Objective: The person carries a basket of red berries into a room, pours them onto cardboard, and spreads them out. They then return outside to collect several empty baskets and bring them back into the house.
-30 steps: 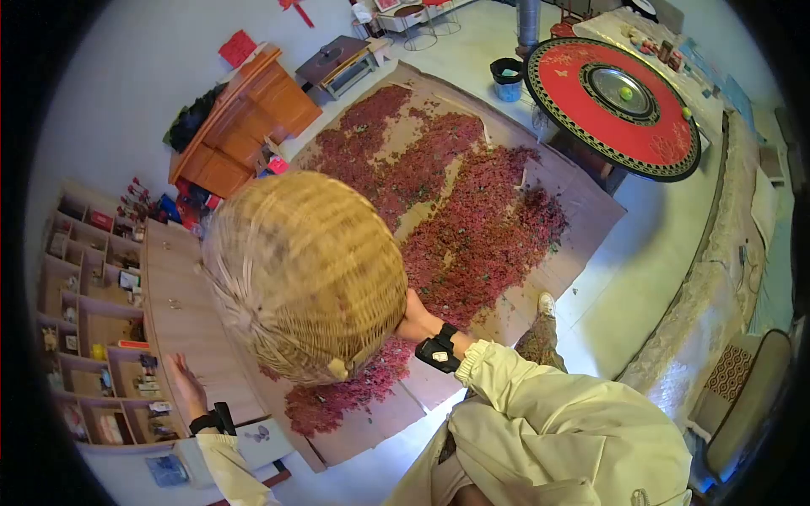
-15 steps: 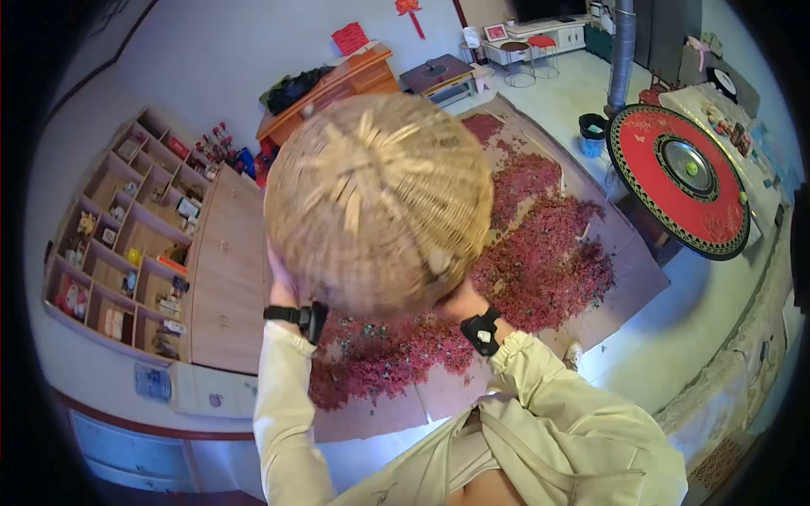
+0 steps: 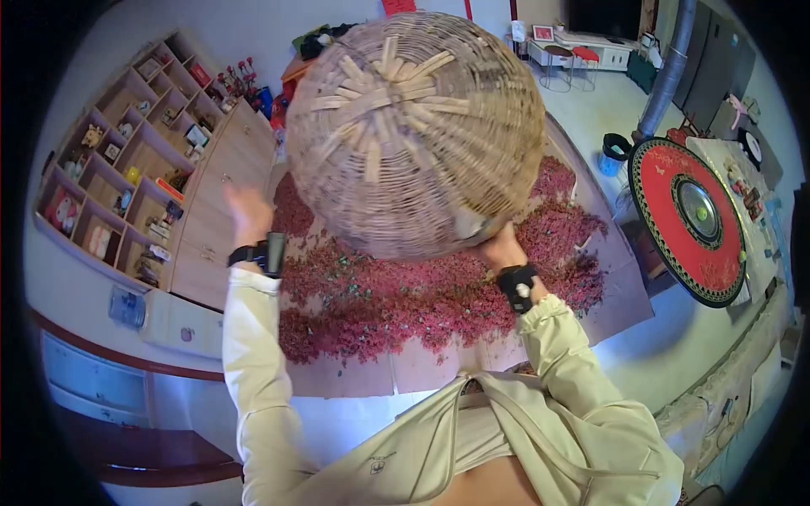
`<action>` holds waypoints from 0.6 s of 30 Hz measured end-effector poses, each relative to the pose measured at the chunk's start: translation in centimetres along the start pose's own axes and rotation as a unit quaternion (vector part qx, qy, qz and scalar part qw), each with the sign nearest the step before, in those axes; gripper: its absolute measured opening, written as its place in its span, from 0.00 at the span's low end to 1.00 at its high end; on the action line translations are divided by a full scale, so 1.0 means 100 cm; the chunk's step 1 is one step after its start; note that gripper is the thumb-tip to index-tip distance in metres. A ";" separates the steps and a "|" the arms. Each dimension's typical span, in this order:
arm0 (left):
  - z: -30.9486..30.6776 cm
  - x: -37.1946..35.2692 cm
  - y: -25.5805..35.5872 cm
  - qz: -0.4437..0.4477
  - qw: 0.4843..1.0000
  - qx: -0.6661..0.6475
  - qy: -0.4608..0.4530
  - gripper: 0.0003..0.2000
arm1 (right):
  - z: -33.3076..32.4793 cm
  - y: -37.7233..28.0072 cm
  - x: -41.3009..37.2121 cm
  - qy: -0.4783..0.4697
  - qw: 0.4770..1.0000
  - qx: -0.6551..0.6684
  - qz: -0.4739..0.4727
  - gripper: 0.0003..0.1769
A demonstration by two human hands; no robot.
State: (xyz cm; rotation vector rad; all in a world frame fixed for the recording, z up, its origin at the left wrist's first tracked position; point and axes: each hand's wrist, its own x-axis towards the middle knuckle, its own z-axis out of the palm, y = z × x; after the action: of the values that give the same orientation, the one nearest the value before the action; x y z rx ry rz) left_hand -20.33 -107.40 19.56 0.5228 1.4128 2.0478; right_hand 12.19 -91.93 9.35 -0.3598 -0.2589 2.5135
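A woven wicker basket [image 3: 413,135] is held up in front of me, its rounded, star-ribbed bottom facing me and its inside hidden. My right hand [image 3: 504,249] grips its lower right side; the fingertips go out of sight behind the weave. To the left, my left hand [image 3: 249,212] is apart from the basket, slightly blurred, with nothing in it and its fingers stretched out. Below and beyond the basket, small red plant clusters mixed with dark green bits [image 3: 405,295] lie spread over flat cardboard sheets [image 3: 354,381] on the floor.
A wooden shelf unit with cabinet doors [image 3: 215,202] stands on the left. At right are a round red-and-black table [image 3: 666,194], a metal stovepipe [image 3: 672,67] and a bin [image 3: 614,152]. Two stools [image 3: 584,56] and a TV stand [image 3: 607,55] are at the back.
My left hand has come off the basket and moved left. The basket has moved up and right in view, still in my right hand, and the whole view has shifted.
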 end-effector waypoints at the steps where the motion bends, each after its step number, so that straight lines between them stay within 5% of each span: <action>1: 0.004 -0.005 -0.003 -0.001 1.000 0.010 -0.027 0.45 | 0.003 0.014 0.001 0.000 1.000 -0.001 0.001 0.33; 5: -0.042 0.025 -0.005 -0.044 0.983 -0.148 -0.101 0.37 | 0.027 0.010 -0.008 0.045 0.998 0.028 -0.014 0.33; 7: -0.083 0.035 0.006 -0.028 0.984 -0.155 -0.083 0.35 | 0.009 -0.013 -0.005 -0.032 0.999 0.016 0.011 0.33; 9: -0.103 0.039 0.002 -0.002 0.991 -0.129 0.048 0.34 | 0.007 -0.007 -0.007 -0.026 0.998 0.039 0.035 0.31; 11: -0.050 0.022 -0.054 -0.088 0.993 0.029 0.075 0.36 | 0.007 -0.001 -0.005 -0.020 0.998 0.044 0.048 0.30; 13: -0.001 -0.012 -0.006 -0.104 0.991 -0.078 0.017 0.34 | 0.013 -0.005 0.001 -0.020 0.997 0.045 0.051 0.30; 15: -0.081 0.024 0.001 0.069 0.996 -0.048 -0.015 0.33 | 0.013 -0.007 -0.001 -0.013 0.997 0.056 0.046 0.29; 17: -0.087 0.014 0.017 0.062 0.988 -0.130 0.063 0.32 | 0.008 0.008 -0.003 0.046 0.994 0.078 0.062 0.26; 18: -0.047 -0.008 0.008 0.055 0.995 -0.085 0.024 0.31 | -0.042 0.030 0.023 -0.012 0.942 -0.314 -0.122 0.24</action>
State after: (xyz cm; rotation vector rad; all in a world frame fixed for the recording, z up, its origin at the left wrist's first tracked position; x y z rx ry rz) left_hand -22.83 -111.44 18.67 0.4903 1.2458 2.2588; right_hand 10.10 -92.61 4.17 -0.5063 -1.0566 2.1372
